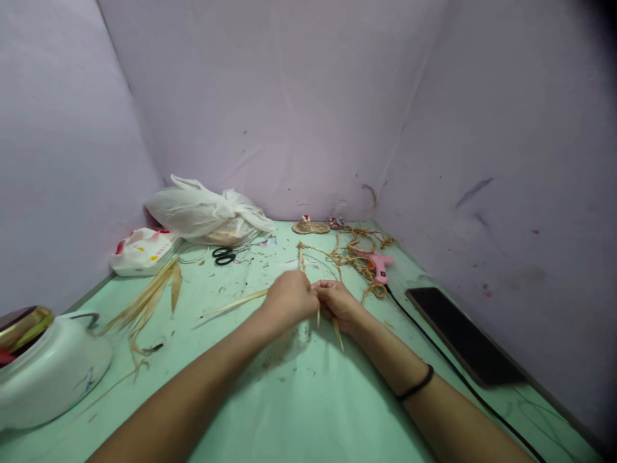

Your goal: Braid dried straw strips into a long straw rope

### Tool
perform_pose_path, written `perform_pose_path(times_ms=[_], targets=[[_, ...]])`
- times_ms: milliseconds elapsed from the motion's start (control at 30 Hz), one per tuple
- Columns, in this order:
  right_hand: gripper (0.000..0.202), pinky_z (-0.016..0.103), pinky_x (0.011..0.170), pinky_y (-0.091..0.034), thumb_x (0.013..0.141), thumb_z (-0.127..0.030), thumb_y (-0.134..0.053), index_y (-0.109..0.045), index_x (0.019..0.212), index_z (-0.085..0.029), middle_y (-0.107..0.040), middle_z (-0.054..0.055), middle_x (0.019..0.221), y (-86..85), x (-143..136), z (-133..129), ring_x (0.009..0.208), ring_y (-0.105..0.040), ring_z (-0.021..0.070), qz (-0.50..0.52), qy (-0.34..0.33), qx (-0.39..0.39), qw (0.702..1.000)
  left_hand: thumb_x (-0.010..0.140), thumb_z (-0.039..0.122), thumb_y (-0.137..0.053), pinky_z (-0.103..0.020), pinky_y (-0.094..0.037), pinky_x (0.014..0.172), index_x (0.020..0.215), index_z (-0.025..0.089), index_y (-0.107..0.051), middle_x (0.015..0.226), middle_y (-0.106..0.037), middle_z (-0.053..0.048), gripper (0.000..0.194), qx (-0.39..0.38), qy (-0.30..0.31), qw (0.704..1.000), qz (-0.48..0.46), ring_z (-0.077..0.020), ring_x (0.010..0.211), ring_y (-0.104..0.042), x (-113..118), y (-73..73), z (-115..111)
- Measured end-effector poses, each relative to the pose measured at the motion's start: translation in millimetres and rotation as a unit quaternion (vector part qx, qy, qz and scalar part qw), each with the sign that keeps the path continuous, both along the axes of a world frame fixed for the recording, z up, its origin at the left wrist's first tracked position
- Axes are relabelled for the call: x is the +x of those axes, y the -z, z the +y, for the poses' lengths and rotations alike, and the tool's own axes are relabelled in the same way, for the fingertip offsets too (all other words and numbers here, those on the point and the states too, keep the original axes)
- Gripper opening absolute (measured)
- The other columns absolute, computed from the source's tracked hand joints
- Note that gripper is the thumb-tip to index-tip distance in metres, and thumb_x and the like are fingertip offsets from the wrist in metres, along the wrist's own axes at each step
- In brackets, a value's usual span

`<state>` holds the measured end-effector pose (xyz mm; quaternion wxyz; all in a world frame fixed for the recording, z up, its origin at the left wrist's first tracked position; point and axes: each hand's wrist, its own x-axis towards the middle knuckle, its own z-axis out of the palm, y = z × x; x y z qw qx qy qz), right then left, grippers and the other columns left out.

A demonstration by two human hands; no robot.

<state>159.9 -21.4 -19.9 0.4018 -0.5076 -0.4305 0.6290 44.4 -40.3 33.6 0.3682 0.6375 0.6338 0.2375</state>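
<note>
My left hand point(292, 296) and my right hand point(337, 302) meet at the middle of the table, fingers pinched on pale dried plant-fibre strands point(338, 334). Loose ends poke out below my right hand, and one longer strand point(236, 305) sticks out to the left of my left hand. From beyond my fingers a thin braided cord point(301, 257) runs away from me and bends right to a tangled heap of the same cord point(359, 257). My fingers hide the exact spot where the strands join.
A pink glue gun point(380, 265) lies by the heap, its black cable point(448, 363) passing a phone point(463, 334). Black-handled scissors point(224, 256), dry fibres point(144, 299), a tissue pack point(144, 251), a white plastic bag point(207, 212) and a white pot point(58, 379) occupy the left. A woven piece point(313, 227) lies behind.
</note>
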Motion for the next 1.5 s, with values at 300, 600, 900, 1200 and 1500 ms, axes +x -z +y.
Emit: perform_pose_path(times_ms=[300,600,900,1200,1500], targets=[[0.014,0.018,0.035,-0.013,0.060,-0.026,-0.058,-0.051,0.061,-0.014,-0.051,-0.004,0.047,-4.4,4.8,0.0,0.033,-0.027,0.0023,-0.021,-0.065,0.013,0.998,0.065,0.009,-0.050,-0.014,-0.033,0.037,0.063,0.006,-0.059,0.054,-0.055,-0.004,0.010,-0.282,0.038,0.913,-0.292,-0.0042,0.040,-0.045,-20.4,21.7,29.6],[0.007,0.021,0.052,-0.034,0.065,-0.016,-0.051,-0.057,0.065,-0.015,-0.061,0.002,0.060,-7.7,12.0,2.1,0.056,-0.051,0.0111,-0.333,-0.096,0.259,0.902,0.056,0.011,-0.055,-0.019,-0.021,0.032,0.046,0.013,-0.047,0.032,-0.035,0.004,0.012,-0.182,-0.042,0.972,-0.145,-0.0056,0.029,-0.030,-8.5,21.3,24.2],[0.015,0.023,0.047,-0.027,0.067,-0.025,-0.053,-0.066,0.064,-0.017,-0.064,0.006,0.060,-33.6,-1.0,-23.5,0.054,-0.052,0.0139,-0.535,-0.041,0.223,0.814,0.053,0.014,-0.051,-0.019,-0.017,0.032,0.042,0.015,-0.040,0.029,-0.030,0.005,0.016,-0.193,-0.085,0.964,-0.161,-0.0043,0.028,-0.025,-2.9,22.7,20.9],[0.019,0.024,0.047,-0.026,0.069,-0.031,-0.052,-0.066,0.063,-0.019,-0.063,0.004,0.058,-28.5,-5.0,-30.7,0.054,-0.052,0.0142,-0.529,-0.068,0.270,0.802,0.048,0.014,-0.050,-0.018,-0.012,0.031,0.044,0.014,-0.043,0.032,-0.033,0.005,0.008,-0.184,0.005,0.962,-0.202,-0.0034,0.030,-0.026,-18.2,32.8,29.8],[0.006,0.020,0.047,-0.038,0.069,-0.018,-0.050,-0.053,0.072,-0.013,-0.059,0.004,0.063,-25.2,4.0,-7.4,0.050,-0.052,0.0091,-0.043,-0.051,-0.045,0.997,0.050,0.024,-0.056,-0.019,-0.009,0.033,0.050,0.015,-0.044,0.040,-0.035,0.006,0.015,-0.192,0.075,0.956,-0.210,-0.0027,0.033,-0.023,-28.9,39.6,36.8]])
